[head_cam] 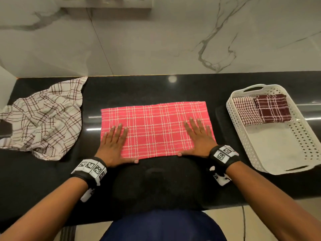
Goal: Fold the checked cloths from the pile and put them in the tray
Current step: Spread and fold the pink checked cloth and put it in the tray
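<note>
Red cloth (156, 129) spread flat on the counter (173, 87) between pile (43, 119) and tray (271, 153), with left hand (112, 146) and right hand (199, 138) pressing its near corners, fingers straight, gripping nothing.

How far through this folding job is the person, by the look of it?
Done: a maroon cloth and a paler checked cloth, both folded, lie in the white tray. In hand: the pink checked cloth lies flat on the counter, left hand and right hand pressing on it with straight fingers. Left: finishing that fold, traying it, then the crumpled white checked pile.
</note>
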Demonstrator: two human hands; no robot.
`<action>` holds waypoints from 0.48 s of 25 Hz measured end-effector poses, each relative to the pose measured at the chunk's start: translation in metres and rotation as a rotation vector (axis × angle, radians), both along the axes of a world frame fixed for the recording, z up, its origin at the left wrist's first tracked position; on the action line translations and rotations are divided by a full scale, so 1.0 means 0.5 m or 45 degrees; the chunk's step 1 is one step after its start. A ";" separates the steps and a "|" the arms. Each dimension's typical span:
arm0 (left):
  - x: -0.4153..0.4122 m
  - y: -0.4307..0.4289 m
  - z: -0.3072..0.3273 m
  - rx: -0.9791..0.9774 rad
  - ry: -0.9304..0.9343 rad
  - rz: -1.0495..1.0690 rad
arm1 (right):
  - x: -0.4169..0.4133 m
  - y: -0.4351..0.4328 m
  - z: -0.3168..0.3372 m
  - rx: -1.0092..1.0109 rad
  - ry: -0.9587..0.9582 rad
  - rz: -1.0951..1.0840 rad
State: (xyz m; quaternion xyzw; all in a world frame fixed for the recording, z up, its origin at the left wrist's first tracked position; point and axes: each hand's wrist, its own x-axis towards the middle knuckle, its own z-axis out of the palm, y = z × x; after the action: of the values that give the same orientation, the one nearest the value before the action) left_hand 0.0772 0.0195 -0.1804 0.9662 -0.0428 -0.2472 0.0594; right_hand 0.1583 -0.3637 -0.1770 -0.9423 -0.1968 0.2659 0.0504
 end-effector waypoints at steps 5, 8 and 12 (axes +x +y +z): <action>-0.032 0.016 0.010 -0.025 -0.013 0.057 | -0.037 -0.079 0.030 0.000 0.000 -0.096; -0.034 -0.005 0.016 -0.087 -0.040 0.207 | -0.046 -0.084 0.051 0.234 -0.210 -0.518; 0.020 -0.105 0.032 -0.151 -0.150 0.127 | 0.015 -0.036 0.084 -0.003 -0.190 -0.953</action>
State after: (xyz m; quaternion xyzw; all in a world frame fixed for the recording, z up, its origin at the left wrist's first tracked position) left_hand 0.0873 -0.0328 -0.1644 0.9748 -0.0125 -0.1837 0.1260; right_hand 0.1660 -0.3818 -0.1347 -0.9658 0.1582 0.1599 0.1286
